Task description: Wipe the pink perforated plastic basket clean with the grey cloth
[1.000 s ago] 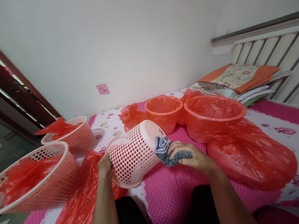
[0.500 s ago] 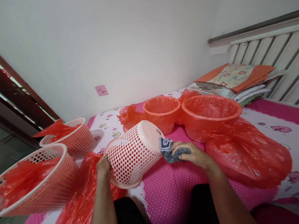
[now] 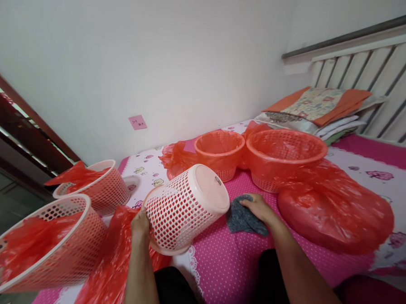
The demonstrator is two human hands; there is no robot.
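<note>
My left hand (image 3: 140, 222) grips the rim of a pink perforated plastic basket (image 3: 185, 207), which is tipped on its side with its solid base turned to the right. Its fingers are partly hidden behind the rim. A grey cloth (image 3: 244, 218) hangs from my right hand (image 3: 258, 207), pinched between thumb and fingers, just right of the basket's base. Whether the cloth touches the basket I cannot tell. Beneath my left forearm lies a crumpled red plastic bag (image 3: 108, 261).
Two pink baskets (image 3: 114, 188) with red bags inside stand on the left. Behind and to the right are two baskets lined with red bags (image 3: 220, 153), one with a bulging bag (image 3: 338, 213) beside it. Folded bedding (image 3: 318, 107) lies by the white bed rails (image 3: 365, 75).
My right hand has drawn the cloth away from the basket's base, slightly down and right, and the cloth now hangs more spread out. The left hand and basket have barely moved.
</note>
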